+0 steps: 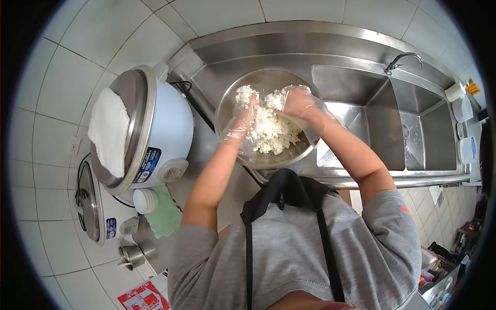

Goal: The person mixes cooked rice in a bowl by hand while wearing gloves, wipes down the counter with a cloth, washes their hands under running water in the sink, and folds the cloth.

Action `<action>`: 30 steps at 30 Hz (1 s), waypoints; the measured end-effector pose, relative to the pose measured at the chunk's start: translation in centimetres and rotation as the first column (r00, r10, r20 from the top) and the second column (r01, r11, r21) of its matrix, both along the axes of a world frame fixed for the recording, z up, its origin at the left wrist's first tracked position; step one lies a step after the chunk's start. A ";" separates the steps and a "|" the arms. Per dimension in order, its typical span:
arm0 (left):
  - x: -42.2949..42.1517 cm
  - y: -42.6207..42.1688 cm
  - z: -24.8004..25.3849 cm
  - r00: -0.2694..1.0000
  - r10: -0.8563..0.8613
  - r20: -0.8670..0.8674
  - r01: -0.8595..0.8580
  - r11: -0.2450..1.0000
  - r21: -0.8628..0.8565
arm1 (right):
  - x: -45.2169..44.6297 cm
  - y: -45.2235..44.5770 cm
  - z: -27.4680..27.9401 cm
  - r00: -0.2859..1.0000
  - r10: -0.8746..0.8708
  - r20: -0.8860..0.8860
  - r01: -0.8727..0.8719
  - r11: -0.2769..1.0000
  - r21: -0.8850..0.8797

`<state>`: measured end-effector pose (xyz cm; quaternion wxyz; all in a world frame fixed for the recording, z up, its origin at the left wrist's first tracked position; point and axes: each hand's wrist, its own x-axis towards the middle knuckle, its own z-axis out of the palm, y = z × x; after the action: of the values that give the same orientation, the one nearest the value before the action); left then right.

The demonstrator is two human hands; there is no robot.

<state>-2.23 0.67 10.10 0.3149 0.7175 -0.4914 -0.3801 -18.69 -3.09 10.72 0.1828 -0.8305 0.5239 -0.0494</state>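
A wide steel bowl (228, 89) holds a loose heap of white cooked rice (274, 135). Both hands wear clear plastic gloves and reach into it. My left hand (249, 114) is at the bowl's left side, its fingers closed about a clump of rice at the far end. My right hand (301, 105) is at the right side, knuckles up, with its fingers curled into the rice and the fingertips partly hidden. Between the two hands more rice lies in crumbled lumps.
On the left stands a large rice cooker (173, 124) with a folded white cloth (109, 132) on its lid. A second cooker (93, 201), stacked white cups (145, 200) and a green cloth (163, 212) are nearer. Right of the bowl are two sink basins (380, 121) and a faucet (400, 63).
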 end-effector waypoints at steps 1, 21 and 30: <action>0.1 -0.1 -0.1 1.000 -0.007 0.023 0.007 1.000 -0.011 | -0.3 0.1 0.2 1.000 -0.003 0.014 0.003 1.000 0.009; 3.1 0.4 3.1 0.752 -0.367 -0.548 0.528 0.833 0.167 | -1.3 0.0 3.9 0.888 0.367 0.276 -0.413 0.901 0.132; 9.4 -3.8 -2.9 0.186 -0.182 -0.966 0.644 0.765 -0.020 | -0.1 -0.4 0.6 0.914 0.394 0.096 -0.406 0.896 0.179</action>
<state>7.21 -3.17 7.16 0.2664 0.2421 -0.3072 -0.8809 -18.79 -3.48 11.28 0.2846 -0.8966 0.3389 0.0169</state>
